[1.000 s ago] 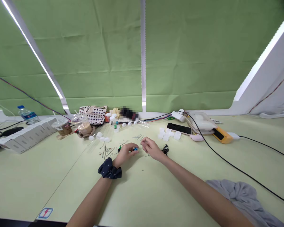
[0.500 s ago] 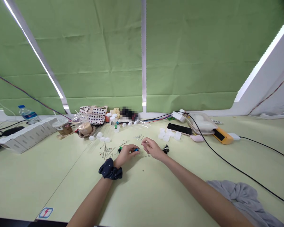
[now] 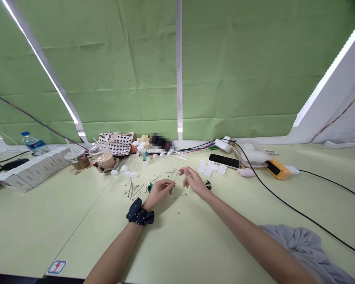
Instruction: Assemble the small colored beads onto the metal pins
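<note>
My left hand (image 3: 162,190), a dark dotted scrunchie (image 3: 139,213) on its wrist, is closed in a pinch. A thin metal rod (image 3: 175,178) sticks up from its fingertips; the small blue part seen earlier is mostly hidden behind the fingers. Facing it, my right hand (image 3: 194,182) has its fingers bent and apart, the index fingertip close to the rod's upper end. Whether it touches the rod I cannot tell. Small green and black parts (image 3: 150,187) lie just left of my left hand. A black part (image 3: 208,185) sits beside my right hand, partly covered by it.
Loose pins and bent metal rods (image 3: 132,190) lie to the left. White caps (image 3: 207,169), a phone (image 3: 224,161) and a yellow meter (image 3: 278,169) are at the right, with a black cable (image 3: 272,195) crossing the table. Drink cups (image 3: 105,158) stand back left. Tiny pieces (image 3: 184,194) lie near my hands.
My right hand's fingers have gone from a pinch to spread apart. My left hand has turned, so the blue part is now hidden and the rod points upward.
</note>
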